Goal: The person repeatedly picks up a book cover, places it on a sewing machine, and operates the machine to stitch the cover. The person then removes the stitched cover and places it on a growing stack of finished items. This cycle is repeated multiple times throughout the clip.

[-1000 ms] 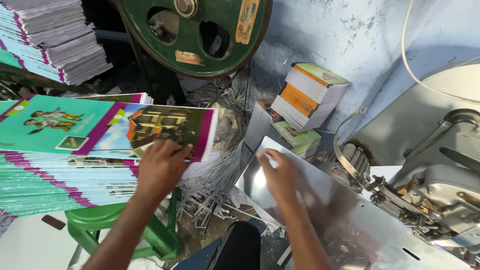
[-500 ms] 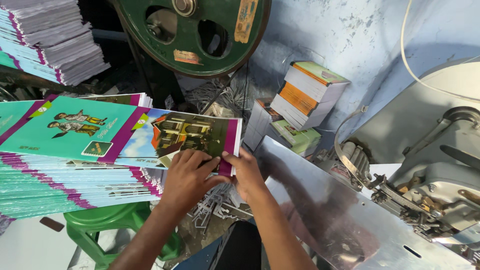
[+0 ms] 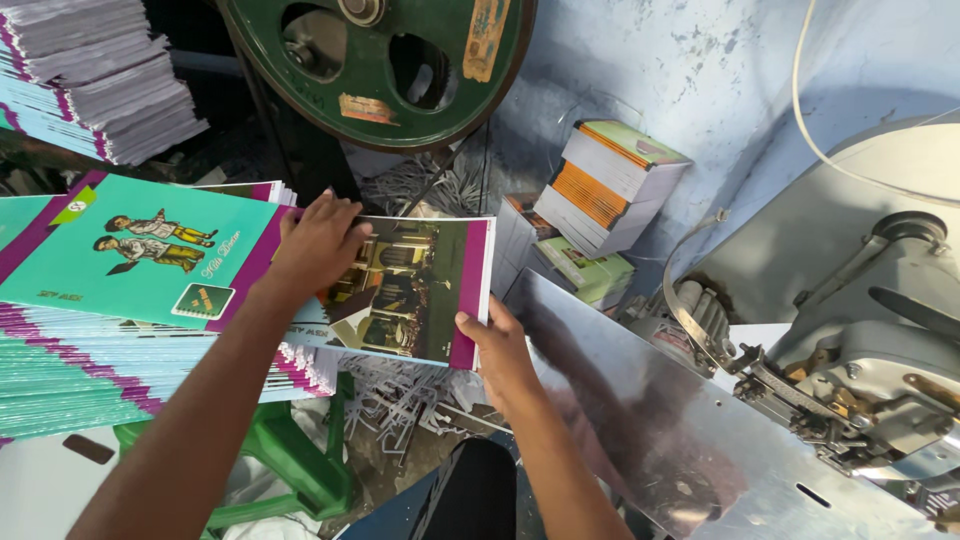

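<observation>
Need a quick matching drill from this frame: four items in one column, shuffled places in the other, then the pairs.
Items:
1. left hand
2. right hand
3. green wheel
4. shiny metal plate

Places:
A. top centre, above the booklets
B. lower right, sloping in front of the grey machine
C. flat on top of the open booklet
D. gripping the booklet's lower right corner

Pairs: 1-C, 2-D, 3-A, 4-B
</observation>
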